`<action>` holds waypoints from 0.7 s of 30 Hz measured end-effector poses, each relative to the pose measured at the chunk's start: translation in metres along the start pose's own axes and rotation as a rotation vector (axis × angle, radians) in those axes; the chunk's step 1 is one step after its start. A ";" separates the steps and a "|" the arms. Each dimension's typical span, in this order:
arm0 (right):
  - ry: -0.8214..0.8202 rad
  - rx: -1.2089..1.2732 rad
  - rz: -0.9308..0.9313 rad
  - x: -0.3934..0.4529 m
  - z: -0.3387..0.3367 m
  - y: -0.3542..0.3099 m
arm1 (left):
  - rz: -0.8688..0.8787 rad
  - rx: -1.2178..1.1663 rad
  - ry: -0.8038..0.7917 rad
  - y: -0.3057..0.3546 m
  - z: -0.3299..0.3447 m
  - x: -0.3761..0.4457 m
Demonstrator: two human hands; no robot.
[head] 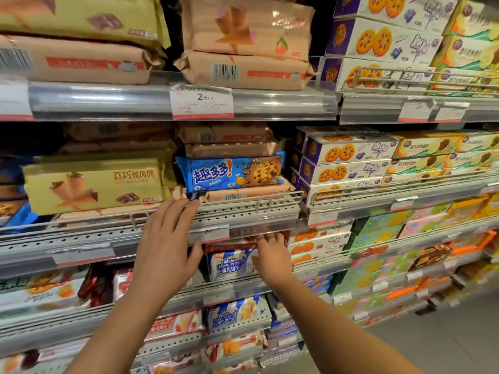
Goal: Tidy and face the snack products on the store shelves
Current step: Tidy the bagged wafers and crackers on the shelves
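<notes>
Centre of frame: glossy blue cookie pack (232,172), flat and oblong, printed with white Chinese characters "趣多多" and chocolate-chip cookies, lying atop tan crinkled wrappers with barcodes, behind a thin wire rail (278,197) on a perforated grey metal shelf (243,214). Left hand (164,238) spread flat, fingers straight, fingertips at the shelf lip just below the blue pack's lower left corner, grasping nothing. Right hand (271,255) lower, fingers tucked up under the clear plastic price strip (237,233); grip hidden, cannot tell. Between the hands: shiny blue-and-white bag (231,265) reading "Water", "Biscuits". Left of centre: matte olive-gold pack (94,184), cone wafers pictured, lettered "真巧炫风筒". Upper centre: paper price tag (202,101) reading "2.80". Right side: stacked white-and-purple cardboard boxes (348,160) showing orange jam cookies.
</notes>
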State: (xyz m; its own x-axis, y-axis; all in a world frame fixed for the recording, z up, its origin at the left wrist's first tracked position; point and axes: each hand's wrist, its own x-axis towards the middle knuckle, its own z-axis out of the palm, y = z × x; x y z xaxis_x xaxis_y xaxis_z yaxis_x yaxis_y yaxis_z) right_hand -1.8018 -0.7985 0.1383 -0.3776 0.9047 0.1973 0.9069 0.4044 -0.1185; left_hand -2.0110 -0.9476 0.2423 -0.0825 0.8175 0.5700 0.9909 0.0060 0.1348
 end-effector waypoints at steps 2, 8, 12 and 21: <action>0.061 -0.094 -0.054 0.000 0.002 0.005 | -0.010 -0.004 0.009 0.002 0.000 -0.001; 0.189 -0.175 -0.223 0.011 0.005 0.034 | -0.022 -0.052 0.013 0.002 0.000 -0.001; 0.313 0.051 -0.341 0.000 0.005 0.046 | -0.032 -0.090 0.024 0.002 -0.002 0.000; 0.525 0.425 -0.257 -0.075 0.002 0.061 | -0.120 -0.545 -0.041 0.005 -0.021 -0.037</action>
State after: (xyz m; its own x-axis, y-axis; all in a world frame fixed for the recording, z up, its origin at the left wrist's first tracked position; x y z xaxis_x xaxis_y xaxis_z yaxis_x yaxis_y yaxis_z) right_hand -1.7184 -0.8411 0.1140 -0.3323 0.6333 0.6990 0.6100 0.7095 -0.3529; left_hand -2.0052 -0.9898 0.2388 -0.1765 0.8513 0.4942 0.7752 -0.1891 0.6027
